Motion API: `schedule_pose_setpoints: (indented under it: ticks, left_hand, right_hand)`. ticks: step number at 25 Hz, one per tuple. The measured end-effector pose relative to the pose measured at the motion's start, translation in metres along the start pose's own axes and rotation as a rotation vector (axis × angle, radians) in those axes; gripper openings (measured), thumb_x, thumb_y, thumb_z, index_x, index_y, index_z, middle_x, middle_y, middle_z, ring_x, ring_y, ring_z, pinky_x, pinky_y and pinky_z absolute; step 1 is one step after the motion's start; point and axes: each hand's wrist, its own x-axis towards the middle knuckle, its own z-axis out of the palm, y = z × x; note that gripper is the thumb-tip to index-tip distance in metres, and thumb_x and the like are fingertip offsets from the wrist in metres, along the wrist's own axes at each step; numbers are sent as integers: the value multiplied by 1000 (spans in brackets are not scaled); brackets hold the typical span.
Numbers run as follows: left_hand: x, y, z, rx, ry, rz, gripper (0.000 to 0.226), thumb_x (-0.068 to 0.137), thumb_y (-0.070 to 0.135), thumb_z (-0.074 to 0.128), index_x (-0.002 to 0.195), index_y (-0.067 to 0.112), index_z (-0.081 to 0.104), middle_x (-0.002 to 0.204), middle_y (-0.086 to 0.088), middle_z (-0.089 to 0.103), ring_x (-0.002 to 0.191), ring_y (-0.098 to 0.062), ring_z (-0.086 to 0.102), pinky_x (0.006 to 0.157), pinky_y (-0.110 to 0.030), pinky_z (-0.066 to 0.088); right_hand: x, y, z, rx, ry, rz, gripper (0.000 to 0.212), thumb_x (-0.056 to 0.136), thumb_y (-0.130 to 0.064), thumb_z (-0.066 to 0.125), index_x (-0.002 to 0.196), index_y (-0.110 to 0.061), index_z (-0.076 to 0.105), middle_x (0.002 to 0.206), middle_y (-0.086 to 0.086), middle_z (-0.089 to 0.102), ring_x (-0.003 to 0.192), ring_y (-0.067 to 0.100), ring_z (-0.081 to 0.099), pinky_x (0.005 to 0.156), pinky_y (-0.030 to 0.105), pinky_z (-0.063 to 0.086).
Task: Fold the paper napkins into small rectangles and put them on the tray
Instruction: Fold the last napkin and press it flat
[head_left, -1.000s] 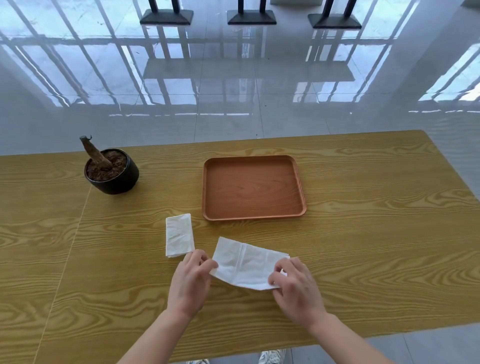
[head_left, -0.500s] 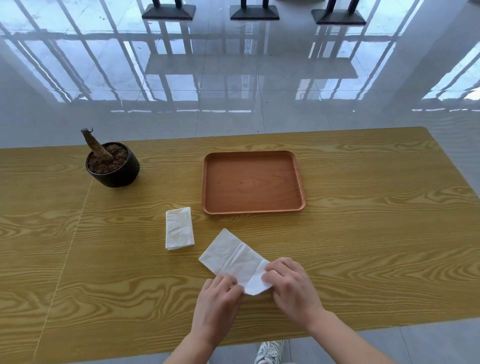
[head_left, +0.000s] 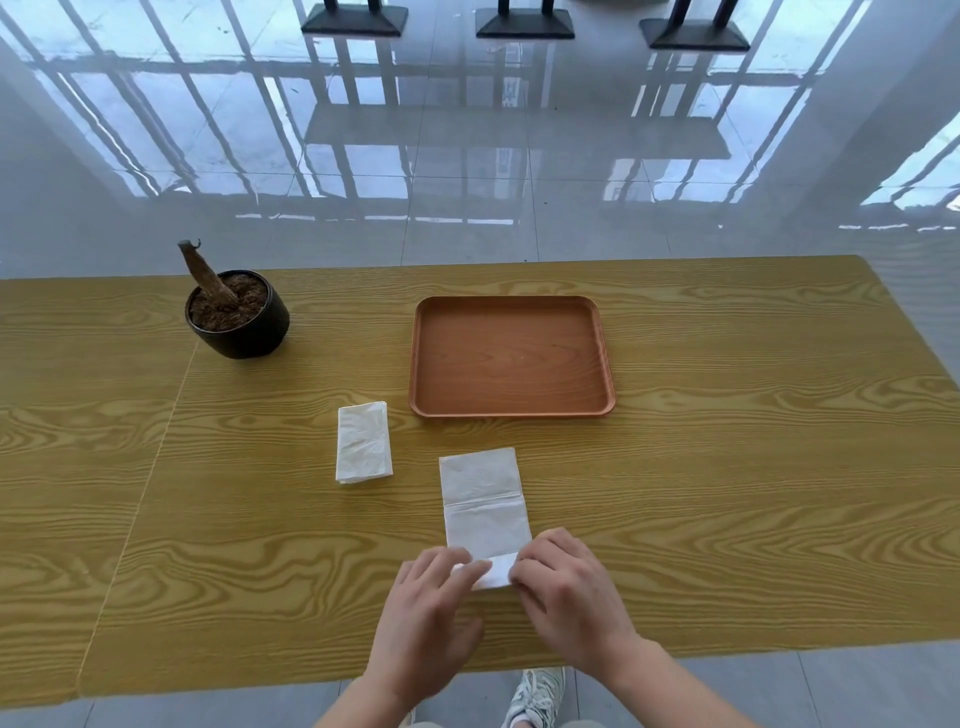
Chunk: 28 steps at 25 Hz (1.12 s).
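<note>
A white napkin strip (head_left: 484, 503) lies lengthwise on the wooden table (head_left: 727, 493), its far end pointing at the tray. My left hand (head_left: 428, 618) and my right hand (head_left: 569, 592) pinch its near corners, and the near edge is lifted a little off the table. A second napkin (head_left: 363, 441), folded into a small rectangle, lies to the left of the strip. The brown wooden tray (head_left: 511, 410) sits beyond both napkins with nothing on it.
A black pot (head_left: 239, 322) of soil with a cut stem stands at the back left of the table. The table's near edge runs just below my hands; a shoe (head_left: 537, 696) shows on the grey floor beneath it.
The napkin has turned from lying crosswise to pointing straight away from me. Both hands have come together at its near end.
</note>
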Motion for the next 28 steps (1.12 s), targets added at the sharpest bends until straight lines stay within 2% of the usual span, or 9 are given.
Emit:
schedule_pose_setpoints:
  ticks: [3, 4, 6, 10, 13, 15, 18, 25, 28]
  left_hand:
    - [-1, 2, 4, -84, 124, -89, 15, 78, 24, 70, 93, 26, 71, 94, 16, 68, 93, -8, 58, 71, -33, 51]
    - [1, 2, 4, -84, 135, -118, 13, 78, 20, 74, 89, 26, 71, 90, 16, 68, 91, -7, 58, 69, -32, 51]
    - [4, 3, 4, -83, 113, -148, 18, 77, 15, 80, 88, 26, 71, 84, 16, 70, 85, -8, 61, 67, -32, 51]
    - [7, 4, -1, -114, 113, -187, 18, 79, 18, 81, 92, 27, 73, 85, 15, 74, 78, -7, 67, 67, -32, 52]
    - [11, 4, -2, -276, 163, -369, 27, 80, 18, 81, 105, 26, 74, 86, 15, 74, 79, -1, 65, 73, -26, 51]
    - [17, 2, -2, -418, 191, -509, 32, 82, 17, 79, 111, 27, 71, 79, 14, 70, 77, -1, 64, 69, -19, 51]
    - [25, 0, -3, -476, 191, -574, 35, 83, 13, 77, 115, 26, 69, 80, 12, 69, 77, -3, 64, 70, -22, 55]
    - [32, -7, -3, -408, 228, -597, 32, 83, 14, 76, 114, 23, 69, 94, 15, 62, 78, -4, 62, 70, -29, 57]
    - [21, -11, 1, -185, 215, -358, 31, 78, 8, 76, 107, 18, 71, 101, 9, 58, 89, -10, 58, 71, -26, 53]
  right_hand:
    - [1, 0, -1, 51, -49, 82, 23, 78, -11, 70, 99, -22, 69, 96, -10, 68, 99, 15, 57, 86, 27, 49]
    - [2, 3, -2, 61, -76, 124, 33, 75, -8, 70, 106, -20, 69, 98, -9, 69, 102, 14, 57, 88, 27, 49]
    - [6, 6, -4, 114, -111, 227, 37, 75, -4, 68, 109, -19, 71, 95, -6, 68, 100, 14, 58, 87, 30, 50]
    - [11, 0, -3, 243, -105, 418, 12, 89, -18, 67, 96, -26, 72, 81, -11, 60, 85, 8, 56, 77, 29, 49]
    - [12, -3, 1, 313, -104, 479, 9, 89, -19, 67, 93, -26, 71, 80, -4, 65, 81, 12, 58, 74, 35, 51]
    - [16, -2, 1, 378, -78, 530, 7, 89, -20, 67, 89, -26, 70, 78, -4, 69, 75, 13, 60, 69, 36, 52]
    - [23, 1, 1, 448, -29, 612, 8, 89, -20, 70, 91, -27, 70, 80, -10, 71, 75, 6, 63, 67, 30, 53]
    - [31, 9, 7, 345, 47, 572, 40, 87, -14, 73, 125, -20, 63, 101, -9, 66, 92, 10, 61, 84, 31, 54]
    - [21, 7, 7, 77, 77, 346, 44, 80, -7, 77, 121, -18, 65, 114, -6, 63, 106, 14, 55, 87, 26, 51]
